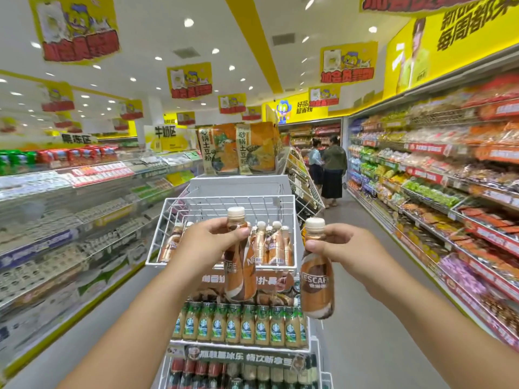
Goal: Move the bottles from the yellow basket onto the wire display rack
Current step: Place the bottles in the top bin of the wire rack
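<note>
Store aisle, seen from head height. Stocked shelves (pixel 438 175) line the right side, and chilled cases (pixel 70 197) line the left. At centre stands the white wire rack (pixel 168 220); its top basket holds several brown coffee bottles (pixel 273 242) standing upright along the right and one at the left corner. Below it sits a tier of green-label bottles (pixel 238 324), and lower still a tier of dark bottles (pixel 196 369). Two shoppers (pixel 328 167) stand far down the aisle. The left hand (pixel 207 242) grips the neck of the left bottle (pixel 238 276), fingers and thumb curled round it, in front of the top basket. The right hand (pixel 348 248) pinches the neck of the right bottle (pixel 316 287), held just right of the rack. Both bottles are upright and off the rack.
</note>
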{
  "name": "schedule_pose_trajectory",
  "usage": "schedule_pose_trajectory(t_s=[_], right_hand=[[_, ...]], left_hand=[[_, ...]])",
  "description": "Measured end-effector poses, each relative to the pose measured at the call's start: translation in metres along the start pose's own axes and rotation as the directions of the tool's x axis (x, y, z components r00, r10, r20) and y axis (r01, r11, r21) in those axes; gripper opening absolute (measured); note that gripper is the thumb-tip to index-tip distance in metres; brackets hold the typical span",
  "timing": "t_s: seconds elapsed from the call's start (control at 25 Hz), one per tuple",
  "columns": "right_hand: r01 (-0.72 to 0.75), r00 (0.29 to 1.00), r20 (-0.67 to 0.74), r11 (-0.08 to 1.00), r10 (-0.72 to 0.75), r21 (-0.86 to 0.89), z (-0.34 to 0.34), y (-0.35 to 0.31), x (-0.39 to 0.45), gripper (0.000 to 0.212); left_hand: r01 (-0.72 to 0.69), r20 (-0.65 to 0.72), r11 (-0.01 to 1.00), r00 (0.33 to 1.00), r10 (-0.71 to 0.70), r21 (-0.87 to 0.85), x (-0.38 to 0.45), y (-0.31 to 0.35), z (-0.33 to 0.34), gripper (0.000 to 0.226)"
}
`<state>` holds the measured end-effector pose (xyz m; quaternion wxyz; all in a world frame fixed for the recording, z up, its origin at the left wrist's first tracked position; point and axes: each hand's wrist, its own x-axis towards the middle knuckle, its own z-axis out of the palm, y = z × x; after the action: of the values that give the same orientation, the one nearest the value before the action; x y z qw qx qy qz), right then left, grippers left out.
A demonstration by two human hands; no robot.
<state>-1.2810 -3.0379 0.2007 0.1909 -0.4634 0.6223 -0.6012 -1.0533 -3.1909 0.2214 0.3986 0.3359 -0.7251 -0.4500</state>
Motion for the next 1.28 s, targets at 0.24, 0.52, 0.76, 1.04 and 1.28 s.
schedule_pose_trajectory(t_s=[0.24,0.52,0.76,1.04,1.28], right_hand=[[-0.009,1.0,-0.021,1.0,0.009,-0.005,0.007,0.034,0.11,0.014],[-0.064,0.996,-0.061,0.998,0.062,-0.028,0.042,0.075,0.194,0.016],[-0.144,0.981,-0.151,0.981,0.124,-0.131,0.072,0.105,0.24,0.015],[-0.263,0.946,-0.262,0.926,0.192,-0.272,0.086,0.133,0.267,0.017],[-0.328,0.933,-0.279,0.859,0.229,-0.393,0.092,0.151,0.27,0.025]], left_hand=[[0.02,0.031,0.999,0.999,-0.019,-0.043,0.109,-0.021,0.032,0.017],[0.057,0.141,0.997,0.989,-0.049,-0.053,0.201,-0.076,0.06,0.015],[0.115,0.208,0.993,0.972,-0.106,-0.03,0.257,-0.124,0.086,0.035],[0.128,0.281,0.992,0.952,-0.125,0.009,0.298,-0.154,0.099,0.038],[0.096,0.285,0.993,0.952,-0.113,0.074,0.303,-0.165,0.109,0.02]])
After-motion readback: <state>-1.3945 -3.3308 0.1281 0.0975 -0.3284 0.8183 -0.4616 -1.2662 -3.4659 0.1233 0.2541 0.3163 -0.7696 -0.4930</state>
